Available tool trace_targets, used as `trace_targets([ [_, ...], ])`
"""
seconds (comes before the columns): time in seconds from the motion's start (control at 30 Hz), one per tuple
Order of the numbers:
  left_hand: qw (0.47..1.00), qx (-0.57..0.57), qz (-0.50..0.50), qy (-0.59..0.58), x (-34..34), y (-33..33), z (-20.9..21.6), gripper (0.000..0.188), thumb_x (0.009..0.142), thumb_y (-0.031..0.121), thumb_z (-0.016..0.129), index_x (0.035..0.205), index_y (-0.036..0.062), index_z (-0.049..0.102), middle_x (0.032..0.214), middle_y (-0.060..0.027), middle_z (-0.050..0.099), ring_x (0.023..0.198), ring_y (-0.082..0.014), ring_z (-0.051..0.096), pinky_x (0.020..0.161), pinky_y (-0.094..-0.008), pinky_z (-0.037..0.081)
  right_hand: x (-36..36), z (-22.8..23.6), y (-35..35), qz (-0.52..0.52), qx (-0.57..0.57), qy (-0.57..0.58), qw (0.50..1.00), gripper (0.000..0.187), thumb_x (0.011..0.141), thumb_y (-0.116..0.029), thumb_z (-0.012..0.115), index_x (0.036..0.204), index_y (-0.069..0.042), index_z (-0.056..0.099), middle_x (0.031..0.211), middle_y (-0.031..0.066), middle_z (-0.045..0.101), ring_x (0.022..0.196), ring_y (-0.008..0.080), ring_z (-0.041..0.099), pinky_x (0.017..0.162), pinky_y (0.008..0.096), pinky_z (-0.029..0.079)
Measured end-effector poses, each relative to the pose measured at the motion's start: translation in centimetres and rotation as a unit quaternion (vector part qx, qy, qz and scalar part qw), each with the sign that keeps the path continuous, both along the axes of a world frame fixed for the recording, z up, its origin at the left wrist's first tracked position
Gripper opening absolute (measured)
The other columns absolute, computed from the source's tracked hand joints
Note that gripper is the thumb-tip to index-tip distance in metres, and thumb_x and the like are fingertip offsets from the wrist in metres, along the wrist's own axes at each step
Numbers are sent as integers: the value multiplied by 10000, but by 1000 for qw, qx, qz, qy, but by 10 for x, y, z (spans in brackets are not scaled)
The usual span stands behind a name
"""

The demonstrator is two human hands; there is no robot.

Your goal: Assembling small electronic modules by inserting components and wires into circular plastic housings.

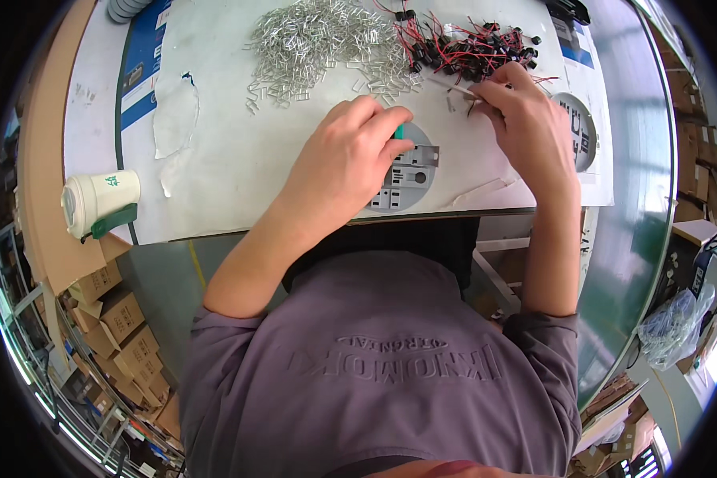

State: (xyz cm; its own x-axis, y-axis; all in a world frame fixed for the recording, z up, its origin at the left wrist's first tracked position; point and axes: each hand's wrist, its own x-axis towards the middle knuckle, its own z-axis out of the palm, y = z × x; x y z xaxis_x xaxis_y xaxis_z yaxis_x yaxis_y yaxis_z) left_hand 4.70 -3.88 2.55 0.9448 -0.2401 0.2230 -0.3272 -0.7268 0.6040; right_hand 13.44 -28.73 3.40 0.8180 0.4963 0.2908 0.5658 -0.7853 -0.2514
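My left hand (350, 147) is closed near the middle of the table's front edge, thumb and fingers pinching a small green piece (399, 132) that is mostly hidden. Under those fingertips lies a round grey plate (413, 193) with rectangular slots and raised parts; the hand covers its left side. To the right, my right hand (526, 115) is closed on a slim pale stick-like tool (452, 86), whose tip points left. Just beyond the right fingers spreads a pile of small black round parts with red and black wires (470, 52).
A heap of small shiny U-shaped pieces (315, 48) covers the table's far middle. Another round grey plate (585, 135) lies at the right edge. At the left stands a cream cup with a green handle (107, 195). Torn white covering (175, 119) exposes blue printed board. Cardboard boxes (127, 334) are stacked below left.
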Motion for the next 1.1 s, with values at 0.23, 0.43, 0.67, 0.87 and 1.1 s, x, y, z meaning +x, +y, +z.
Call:
trace_targets([
  [0.23, 997, -54, 54, -10, -13, 8, -9, 276, 960, 100, 791, 1234, 93, 756, 1017, -50, 599, 889, -217, 608, 817, -362, 526, -42, -18, 3, 46, 80, 85, 992, 157, 956, -63, 763, 1074, -144, 826, 1163, -3, 664, 706, 203, 646, 633, 347, 518],
  [0.43, 996, -58, 65, 1, -20, 22, -14, 304, 961, 108, 796, 1262, 96, 754, 1039, -48, 603, 898, -214, 602, 824, -348, 522, -25, -9, 8, -56, 130, 61, 988, 201, 947, -9, 768, 1122, -95, 816, 1207, 21, 660, 746, 192, 621, 671, 321, 512],
  [0.67, 993, -64, 75, -65, -18, 16, -9, 344, 937, 126, 825, 1271, 83, 752, 1078, -49, 636, 886, -209, 600, 814, -327, 523, -13, -14, 14, -24, 112, 46, 992, 261, 903, 60, 787, 1143, -44, 803, 1156, 29, 696, 737, 135, 576, 642, 283, 473],
  [0.87, 985, -114, 29, -129, -4, 9, 20, 373, 909, 132, 865, 1260, 48, 768, 957, -29, 683, 770, -175, 587, 742, -280, 514, -46, 16, 27, 26, 247, 155, 956, 274, 895, 83, 791, 1158, 9, 782, 1099, 41, 728, 694, 101, 529, 610, 247, 423],
  [1.1, 929, -339, 14, 147, -14, 13, 40, 206, 962, 98, 820, 1147, 14, 788, 744, 10, 646, 675, -142, 535, 683, -256, 488, -70, 16, 43, 68, 385, 195, 899, 248, 880, 60, 818, 1119, 15, 772, 1134, 45, 725, 710, 112, 553, 633, 257, 452],
])
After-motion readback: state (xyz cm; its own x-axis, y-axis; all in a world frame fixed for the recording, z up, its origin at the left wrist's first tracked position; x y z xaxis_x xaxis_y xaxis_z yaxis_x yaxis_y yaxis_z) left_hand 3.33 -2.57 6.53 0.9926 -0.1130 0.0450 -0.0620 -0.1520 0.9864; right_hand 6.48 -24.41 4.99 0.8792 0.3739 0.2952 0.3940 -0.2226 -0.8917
